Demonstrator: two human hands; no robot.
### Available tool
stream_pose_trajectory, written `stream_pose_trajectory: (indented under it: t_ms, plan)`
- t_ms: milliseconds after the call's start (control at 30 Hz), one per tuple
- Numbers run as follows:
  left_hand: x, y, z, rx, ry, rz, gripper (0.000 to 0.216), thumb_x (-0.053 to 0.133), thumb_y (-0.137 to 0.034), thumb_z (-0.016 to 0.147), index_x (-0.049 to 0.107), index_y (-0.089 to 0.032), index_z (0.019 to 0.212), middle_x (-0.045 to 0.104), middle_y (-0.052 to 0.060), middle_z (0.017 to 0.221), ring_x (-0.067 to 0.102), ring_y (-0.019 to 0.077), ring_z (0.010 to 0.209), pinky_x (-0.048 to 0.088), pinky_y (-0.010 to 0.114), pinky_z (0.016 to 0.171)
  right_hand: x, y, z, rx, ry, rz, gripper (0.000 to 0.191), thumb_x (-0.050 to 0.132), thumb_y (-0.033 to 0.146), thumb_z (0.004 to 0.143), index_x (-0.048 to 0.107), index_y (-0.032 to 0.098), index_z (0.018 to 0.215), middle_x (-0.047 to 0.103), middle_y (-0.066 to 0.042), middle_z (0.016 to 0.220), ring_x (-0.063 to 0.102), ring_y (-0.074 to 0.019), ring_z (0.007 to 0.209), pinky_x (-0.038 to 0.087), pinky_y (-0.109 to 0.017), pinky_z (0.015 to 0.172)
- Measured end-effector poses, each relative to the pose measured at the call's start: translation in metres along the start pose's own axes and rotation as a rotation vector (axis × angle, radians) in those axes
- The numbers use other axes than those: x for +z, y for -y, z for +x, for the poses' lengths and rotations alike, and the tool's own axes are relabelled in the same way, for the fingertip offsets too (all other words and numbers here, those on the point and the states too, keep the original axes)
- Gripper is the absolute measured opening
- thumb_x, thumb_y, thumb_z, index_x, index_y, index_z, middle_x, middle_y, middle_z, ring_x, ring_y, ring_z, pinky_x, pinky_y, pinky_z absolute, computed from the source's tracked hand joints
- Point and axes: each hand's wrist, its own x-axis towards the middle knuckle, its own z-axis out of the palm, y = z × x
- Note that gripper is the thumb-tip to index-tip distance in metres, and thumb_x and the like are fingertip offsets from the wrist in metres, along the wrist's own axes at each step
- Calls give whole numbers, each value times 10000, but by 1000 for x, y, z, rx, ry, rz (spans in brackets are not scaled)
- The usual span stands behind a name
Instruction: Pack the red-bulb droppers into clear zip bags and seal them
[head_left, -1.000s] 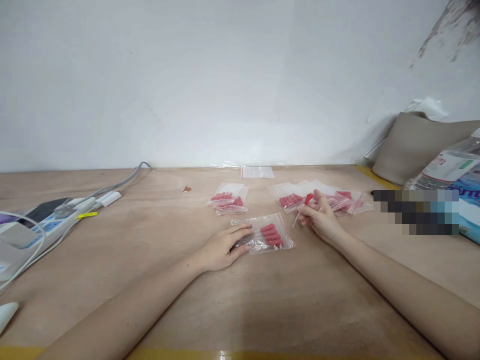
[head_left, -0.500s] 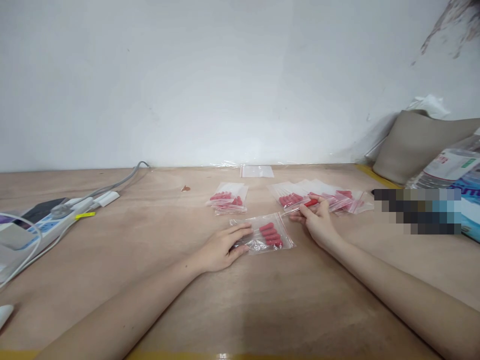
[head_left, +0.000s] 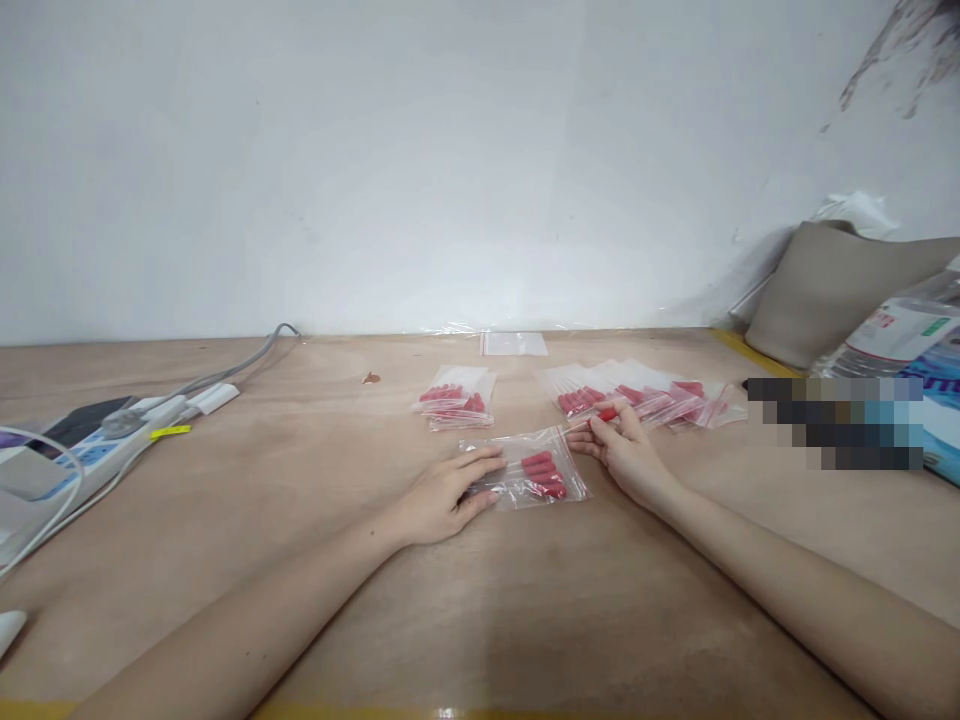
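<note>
My left hand (head_left: 448, 492) lies flat on the left end of a clear zip bag (head_left: 534, 470) holding several red-capped droppers, pressing it to the wooden table (head_left: 480, 600). My right hand (head_left: 624, 452) pinches one red-capped dropper (head_left: 604, 414) by its bulb, with the thin clear tip pointing left at the bag's upper right corner. Its fingers are closed around the dropper.
A stack of filled bags (head_left: 456, 397) lies behind the left hand, and a spread of more bags (head_left: 645, 395) behind the right. Empty bags (head_left: 514, 343) sit by the wall. A power strip with cables (head_left: 97, 440) is at left; a beige pouch (head_left: 832, 285) and bottles (head_left: 900, 335) at right.
My right hand turned the dropper from pointing down-left to lying level, then carried it left and nearer to the open bag. My left hand stayed on the bag.
</note>
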Motion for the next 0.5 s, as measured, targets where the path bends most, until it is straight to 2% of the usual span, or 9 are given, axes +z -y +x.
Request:
stream_pose_trajectory:
  t_ms: [100,200,367,500]
  plan:
    - [0,-1,0,-2,-5,-4,404,431,-322,898,399,-249,1294,379,49,1376,407,207,1225,356,385,1014,1,-1,1,11,13,-47,376,668,418,621,450,237,869,590,47,710,615,-120,651,511,-325,715]
    - [-2,-3,0,-1,-14,-15,449,437,-318,896,336,-260,1329,390,36,1368,399,198,1229,355,364,1019,4,0,1,21,59,-220,333,680,383,611,540,195,848,577,35,678,551,-84,583,478,-251,614]
    - [-2,-4,-1,0,-12,-20,457,428,-321,902,314,-266,1340,351,37,1390,357,210,1258,335,375,1034,12,4,2,36,62,-361,355,729,326,531,521,172,774,578,33,642,494,-70,518,379,-197,463]
    - [-1,-3,-1,15,-20,-31,457,439,-312,898,320,-265,1336,311,38,1412,339,212,1268,318,383,1046,8,7,7,88,132,-422,321,729,350,545,511,168,696,516,59,522,431,-54,436,312,-179,401]
